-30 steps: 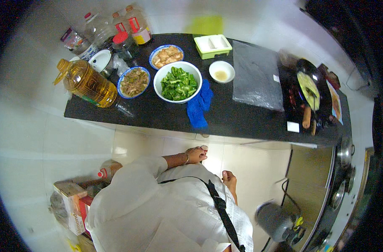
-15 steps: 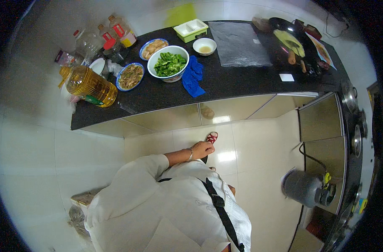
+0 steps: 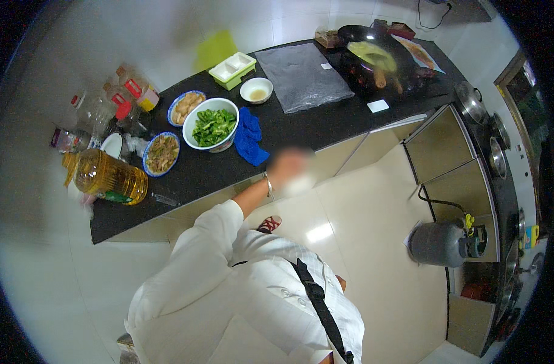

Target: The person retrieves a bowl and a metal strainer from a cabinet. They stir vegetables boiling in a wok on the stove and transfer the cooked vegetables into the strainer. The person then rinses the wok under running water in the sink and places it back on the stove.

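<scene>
Blue cloth (image 3: 248, 137) lies crumpled on the black worktop (image 3: 328, 130), just right of the white bowl (image 3: 188, 129) of chopped green vegetables (image 3: 214, 126). Right of that bowl and nearer the person, the blurred left hand (image 3: 289, 168) is close to the cloth; its grip I cannot tell. Only a sliver of the right hand (image 3: 342, 283) shows beside the shirt (image 3: 228, 303), its grip also impossible to tell

The wide fisheye head camera is looking steeply down from above the wearer's white button-front shirt (image 3: 228, 297), which is filling the near foreground. It is facing forward past the blurred bare left hand (image 3: 289, 167), showing the long black countertop (image 3: 198, 171) farther beyond that hand and the pale glossy tiled floor (image 3: 374, 242) to its right.
</scene>
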Demonstrator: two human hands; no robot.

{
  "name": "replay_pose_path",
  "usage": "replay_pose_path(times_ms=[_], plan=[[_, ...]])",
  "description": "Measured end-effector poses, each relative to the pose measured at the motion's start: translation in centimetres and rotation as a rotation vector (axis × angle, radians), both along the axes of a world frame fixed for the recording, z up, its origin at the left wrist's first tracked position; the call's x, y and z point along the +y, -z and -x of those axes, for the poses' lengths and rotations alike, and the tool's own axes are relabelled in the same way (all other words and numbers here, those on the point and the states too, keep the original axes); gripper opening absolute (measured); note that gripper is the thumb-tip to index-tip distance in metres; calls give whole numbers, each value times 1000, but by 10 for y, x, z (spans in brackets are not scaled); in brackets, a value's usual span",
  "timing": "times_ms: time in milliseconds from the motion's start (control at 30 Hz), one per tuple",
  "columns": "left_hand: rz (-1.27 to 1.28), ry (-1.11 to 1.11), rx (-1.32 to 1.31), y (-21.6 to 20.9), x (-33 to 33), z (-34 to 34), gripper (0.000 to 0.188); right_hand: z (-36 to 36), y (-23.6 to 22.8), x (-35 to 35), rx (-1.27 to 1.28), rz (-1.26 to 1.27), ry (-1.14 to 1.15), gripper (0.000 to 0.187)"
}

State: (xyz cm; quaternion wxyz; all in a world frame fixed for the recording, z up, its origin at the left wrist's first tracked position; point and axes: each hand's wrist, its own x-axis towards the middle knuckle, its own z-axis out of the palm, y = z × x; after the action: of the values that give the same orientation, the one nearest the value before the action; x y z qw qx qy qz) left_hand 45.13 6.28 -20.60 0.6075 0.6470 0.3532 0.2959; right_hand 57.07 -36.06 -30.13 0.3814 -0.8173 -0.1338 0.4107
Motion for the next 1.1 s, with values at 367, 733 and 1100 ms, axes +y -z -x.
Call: replay_pose_path(times_ms=[367,733,1100], plan=[[437,-38,-639,19,126,60,33,15,15,64,-254,64,-143,30],[474,-288,-354,44,249,92,36,73,50,79,-271,70,15,24],[1024,-422,-593,36,253,84,31,82,23,71,-212,97,104,29]])
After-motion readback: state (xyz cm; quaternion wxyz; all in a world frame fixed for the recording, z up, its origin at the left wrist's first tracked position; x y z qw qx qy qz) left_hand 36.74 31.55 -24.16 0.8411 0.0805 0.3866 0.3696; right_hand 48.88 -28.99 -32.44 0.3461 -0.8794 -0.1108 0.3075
